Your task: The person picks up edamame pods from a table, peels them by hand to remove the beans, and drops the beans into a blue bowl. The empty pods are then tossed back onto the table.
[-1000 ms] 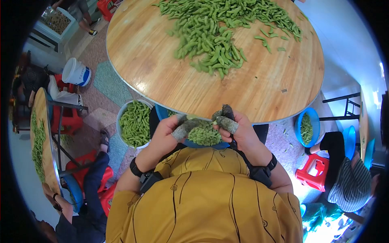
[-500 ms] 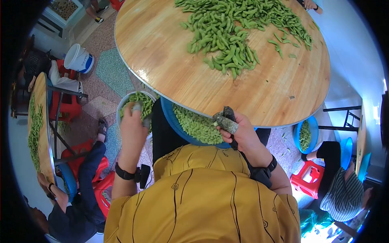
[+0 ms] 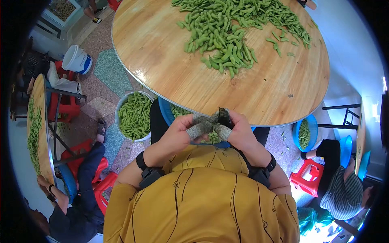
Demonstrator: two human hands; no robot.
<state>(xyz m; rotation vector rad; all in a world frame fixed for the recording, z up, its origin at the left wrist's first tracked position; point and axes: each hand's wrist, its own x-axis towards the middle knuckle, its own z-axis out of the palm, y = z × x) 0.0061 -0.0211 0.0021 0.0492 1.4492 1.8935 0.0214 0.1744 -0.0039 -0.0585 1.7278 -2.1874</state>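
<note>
Over a blue basin (image 3: 164, 108) of shelled beans, at the table's near edge, my left hand (image 3: 182, 131) and my right hand (image 3: 239, 129) meet. Both have grey wrappings on thumb and fingers, and the fingers are pressed together. Anything pinched between them is too small to make out. A dark piece stands up by my right fingers. Green pods (image 3: 227, 40) lie heaped on the round wooden table (image 3: 154, 60). Left of my legs, a white bucket (image 3: 117, 117) holds more pods.
A white pail (image 3: 77, 59) stands on the floor at upper left. Co-workers sit by side tables (image 3: 44, 133) at both edges. Red stools (image 3: 308, 178) and a second blue basin (image 3: 312, 129) are at the right. One person's arm shows at the top right.
My left hand has moved right, from over the white bucket to beside my right hand. The bucket's pods are now uncovered, and the blue basin's beans are more hidden.
</note>
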